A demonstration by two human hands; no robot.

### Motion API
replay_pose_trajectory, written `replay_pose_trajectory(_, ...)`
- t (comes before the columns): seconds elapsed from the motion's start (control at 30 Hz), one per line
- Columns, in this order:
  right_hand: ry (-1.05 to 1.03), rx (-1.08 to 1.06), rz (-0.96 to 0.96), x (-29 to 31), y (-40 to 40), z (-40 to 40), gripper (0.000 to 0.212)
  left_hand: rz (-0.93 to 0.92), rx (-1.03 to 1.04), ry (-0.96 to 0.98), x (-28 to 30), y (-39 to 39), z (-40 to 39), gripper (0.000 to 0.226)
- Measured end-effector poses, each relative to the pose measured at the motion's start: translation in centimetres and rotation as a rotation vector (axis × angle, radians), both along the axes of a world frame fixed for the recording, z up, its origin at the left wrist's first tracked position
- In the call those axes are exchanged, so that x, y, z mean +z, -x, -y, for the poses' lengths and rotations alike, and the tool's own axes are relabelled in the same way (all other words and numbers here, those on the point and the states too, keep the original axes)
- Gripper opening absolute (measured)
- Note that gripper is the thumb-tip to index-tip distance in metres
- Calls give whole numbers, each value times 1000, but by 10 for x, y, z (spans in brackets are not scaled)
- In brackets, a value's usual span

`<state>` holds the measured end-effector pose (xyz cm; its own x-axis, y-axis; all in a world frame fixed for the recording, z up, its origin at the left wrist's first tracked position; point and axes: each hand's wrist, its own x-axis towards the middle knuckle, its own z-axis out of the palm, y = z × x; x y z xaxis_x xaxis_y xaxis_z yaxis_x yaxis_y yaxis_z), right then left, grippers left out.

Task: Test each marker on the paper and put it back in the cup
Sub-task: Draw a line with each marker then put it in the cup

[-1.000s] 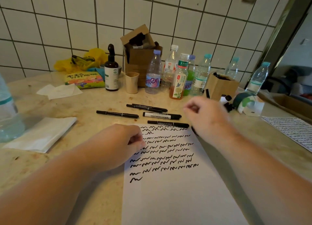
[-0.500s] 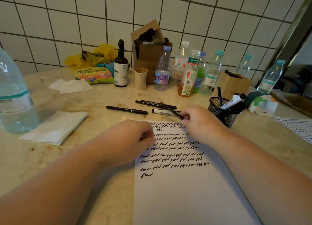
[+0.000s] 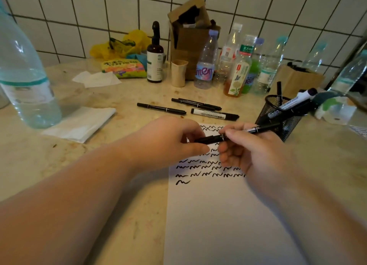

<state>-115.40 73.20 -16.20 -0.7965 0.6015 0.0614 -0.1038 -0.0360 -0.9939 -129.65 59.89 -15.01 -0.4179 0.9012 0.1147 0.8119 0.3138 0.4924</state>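
A thin black marker (image 3: 256, 129) is held level over the top of the white paper (image 3: 218, 215), which carries rows of black squiggles. My right hand (image 3: 250, 151) grips the marker's barrel. My left hand (image 3: 170, 141) pinches its left end, the cap side. A black mesh cup (image 3: 278, 115) with several markers in it stands just right of the paper's top. Three thin black markers (image 3: 160, 108) and one white-bodied marker (image 3: 214, 115) lie on the counter behind the paper.
A large water bottle (image 3: 25, 81) and a folded tissue (image 3: 81, 123) sit at the left. Several bottles (image 3: 206, 64), a small beige cup (image 3: 178, 73), a brown pump bottle (image 3: 155, 56) and cardboard boxes (image 3: 188, 36) line the tiled wall. A tape roll (image 3: 333, 107) lies right of the mesh cup.
My right hand picked a thin black marker off the counter and brought it over the paper. My left hand lifted from the paper and took hold of its end. The view shifted.
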Motion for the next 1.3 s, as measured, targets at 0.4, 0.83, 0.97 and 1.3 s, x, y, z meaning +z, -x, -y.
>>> replay_pose_trajectory(0.4, -115, 164, -57, 3, -7, -1, 18, 362, -283, 110, 12, 8, 9, 18)
replay_pose_trajectory(0.83, -223, 227, 184, 0, -15, 8, 22, -11, 48, 159, -11, 12, -1, 19)
replay_pose_trajectory(0.97, -160, 266, 225, -2, -14, 13, 14, -37, 46, 165, -12, 12, -2, 20)
replay_pose_trajectory(1.3, -243, 228, 224, -2, -13, 18, 30, -52, 47, 154, -15, 15, -3, 23)
